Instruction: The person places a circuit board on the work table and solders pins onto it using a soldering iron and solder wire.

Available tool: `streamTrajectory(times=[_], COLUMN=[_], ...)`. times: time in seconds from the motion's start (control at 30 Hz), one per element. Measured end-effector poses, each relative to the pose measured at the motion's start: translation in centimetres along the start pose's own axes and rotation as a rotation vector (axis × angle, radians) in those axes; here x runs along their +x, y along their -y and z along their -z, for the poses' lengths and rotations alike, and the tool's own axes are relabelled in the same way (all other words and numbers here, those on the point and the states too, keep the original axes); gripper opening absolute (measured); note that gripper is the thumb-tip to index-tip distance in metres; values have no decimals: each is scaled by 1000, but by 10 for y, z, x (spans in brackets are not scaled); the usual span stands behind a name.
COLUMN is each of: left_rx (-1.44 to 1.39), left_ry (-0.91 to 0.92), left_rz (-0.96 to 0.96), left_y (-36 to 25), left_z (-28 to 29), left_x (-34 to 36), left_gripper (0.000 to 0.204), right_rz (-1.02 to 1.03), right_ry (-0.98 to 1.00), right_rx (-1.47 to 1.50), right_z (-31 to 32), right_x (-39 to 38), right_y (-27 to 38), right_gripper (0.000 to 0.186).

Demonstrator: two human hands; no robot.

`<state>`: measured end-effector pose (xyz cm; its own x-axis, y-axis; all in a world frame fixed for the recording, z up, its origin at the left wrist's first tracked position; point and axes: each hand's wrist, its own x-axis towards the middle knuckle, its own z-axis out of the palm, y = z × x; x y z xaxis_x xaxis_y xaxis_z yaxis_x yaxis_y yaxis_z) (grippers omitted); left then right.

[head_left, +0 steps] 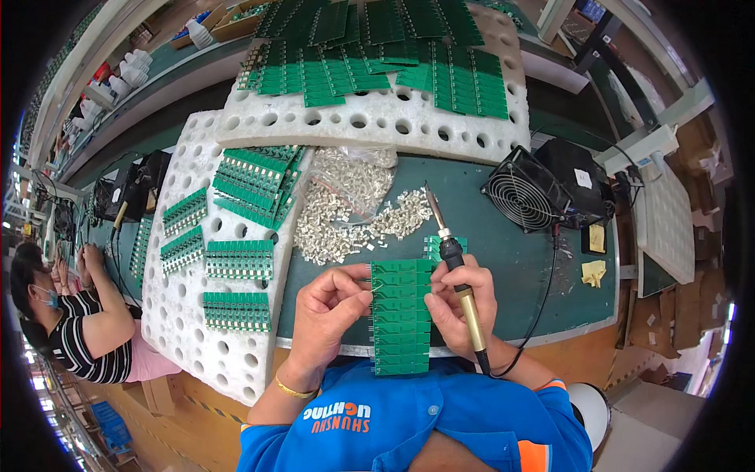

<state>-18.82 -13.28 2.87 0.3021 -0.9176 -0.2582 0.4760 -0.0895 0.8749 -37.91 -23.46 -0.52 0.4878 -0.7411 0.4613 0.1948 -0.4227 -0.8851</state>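
Observation:
A green circuit board panel [401, 318], divided into several strips, is held upright in front of my chest. My left hand [330, 311] is closed in a pinch at its left edge, thumb and fingertips against the board; a tiny pale part may be there, too small to name. My right hand [468, 303] grips a soldering iron [470, 311] with a brass-coloured handle, its tip pointing up and away. The right thumb also touches the panel's right edge. Just beyond the panel lies another small green board [444, 248], partly hidden.
Loose white connectors [330, 232] are piled beside a plastic bag of them [354, 177]. White foam sheets [236, 354] carry stacked green boards [255, 181]. A black fan [527, 193] and yellow sponge [594, 273] stand right. A co-worker [86, 322] sits at left.

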Motion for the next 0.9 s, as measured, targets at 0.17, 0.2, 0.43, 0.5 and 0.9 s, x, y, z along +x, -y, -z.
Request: streamTrajectory(times=[0.17,0.2,0.43,0.5,0.9], left_rx=[71,102,152,147,154], left_ry=[2,6,13,30,90], left_rz=[-138,-167,-136,-130,-117], left_y=[0,1,-1,-1,4], left_z=[-2,-1,5,8,8], left_x=[-1,-1,-7,-8,-13], left_gripper=[12,12,9,9,10], right_rz=[-13,-14,-37,-49,130], right_ry=[14,24,37,49,70], right_rx=[17,14,29,34,-111], right_z=[-1,-1,-1,0,9], right_x=[-5,-6,-13,-16,-17], right_y=[-2,-2,3,3,16], right_gripper=[38,37,36,35,34])
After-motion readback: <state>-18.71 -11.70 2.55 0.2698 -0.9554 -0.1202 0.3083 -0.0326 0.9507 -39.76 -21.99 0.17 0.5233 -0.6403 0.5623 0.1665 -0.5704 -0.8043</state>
